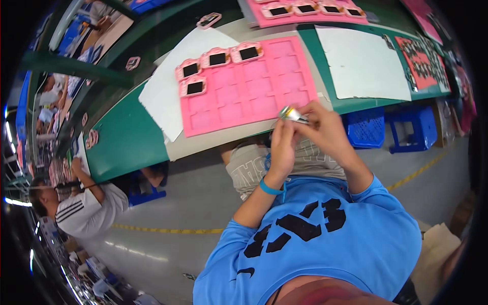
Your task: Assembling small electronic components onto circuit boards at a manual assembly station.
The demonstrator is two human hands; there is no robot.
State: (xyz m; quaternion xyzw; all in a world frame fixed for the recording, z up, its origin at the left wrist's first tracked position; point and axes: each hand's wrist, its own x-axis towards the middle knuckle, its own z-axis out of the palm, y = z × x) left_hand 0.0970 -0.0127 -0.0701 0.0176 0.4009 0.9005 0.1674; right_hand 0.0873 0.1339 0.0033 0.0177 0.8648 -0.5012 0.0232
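Just over the table's near edge, I hold a small part with a green board edge and a shiny silver face [294,115] between both hands. My left hand [282,145] is closed on its left side with the fingertips. My right hand [325,127] pinches its right side between thumb and fingers. Beyond my hands lies a pink foam tray [231,111] with rows of square recesses. Several pink camera-shaped shells with black screens, one of them a shell [247,52] in the back row, sit in its far and left recesses.
White sheets [363,66] lie on the green tabletop [122,134]. Another pink tray [305,18] with shells stands at the back. Small dark parts cover a pink mat [417,63] at right. Blue stools [414,127] stand below. A co-worker [91,206] sits at left.
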